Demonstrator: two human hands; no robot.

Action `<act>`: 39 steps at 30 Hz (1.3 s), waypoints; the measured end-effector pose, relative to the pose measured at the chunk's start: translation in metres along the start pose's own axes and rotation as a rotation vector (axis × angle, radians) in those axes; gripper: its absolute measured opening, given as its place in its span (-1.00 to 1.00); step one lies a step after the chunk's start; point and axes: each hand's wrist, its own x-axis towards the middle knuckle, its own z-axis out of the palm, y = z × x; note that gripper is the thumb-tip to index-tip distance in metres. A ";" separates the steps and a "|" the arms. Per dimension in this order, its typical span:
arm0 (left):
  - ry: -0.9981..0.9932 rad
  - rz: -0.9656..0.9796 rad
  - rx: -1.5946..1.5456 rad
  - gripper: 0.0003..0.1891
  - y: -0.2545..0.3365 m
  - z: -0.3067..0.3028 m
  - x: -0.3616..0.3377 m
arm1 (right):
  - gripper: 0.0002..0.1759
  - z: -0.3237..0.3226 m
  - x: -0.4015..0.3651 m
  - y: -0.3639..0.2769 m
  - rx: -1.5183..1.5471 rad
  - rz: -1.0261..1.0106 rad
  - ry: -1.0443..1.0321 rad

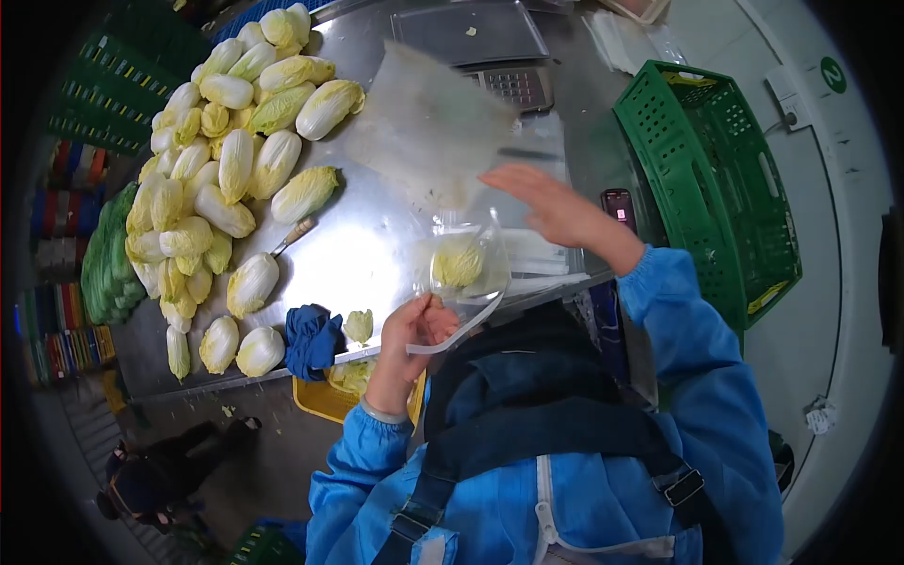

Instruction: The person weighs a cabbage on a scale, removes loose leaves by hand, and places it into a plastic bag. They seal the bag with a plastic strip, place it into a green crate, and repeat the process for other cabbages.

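A napa cabbage (459, 262) shows through a clear plastic bag (496, 247) at the table's near edge. My left hand (414, 334) has its fingers curled at the lower side of this bag, gripping the plastic below the cabbage. Above and to the right, my right hand (556, 205) is open, its fingers stretched out flat and pointing left. Just beyond those fingertips is a blurred translucent plastic sheet (424, 122) over the metal table. White plastic bags (532, 252) lie stacked beneath my right hand.
Many napa cabbages (226, 179) are heaped on the steel table (358, 212)'s left side. Near them lie a wooden-handled knife (296, 235) and blue cloth (312, 341). A weighing scale (508, 87) stands at the back, a green crate (708, 188) right, a yellow basket (325, 401) below.
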 end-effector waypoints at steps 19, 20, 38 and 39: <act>0.343 -0.014 0.304 -0.49 -0.152 -0.066 -0.039 | -0.86 0.075 -0.227 -0.001 0.347 0.294 -0.010; 0.390 0.013 0.297 -0.48 -0.158 -0.066 -0.041 | -0.86 0.078 -0.231 -0.005 0.404 0.417 0.049; 0.496 0.170 0.339 -0.73 -0.190 -0.005 -0.069 | -0.87 0.098 -0.185 -0.121 0.344 -0.226 -0.284; 0.498 0.177 0.340 -0.75 -0.190 -0.003 -0.068 | -0.87 0.115 -0.186 -0.125 0.313 -0.249 -0.321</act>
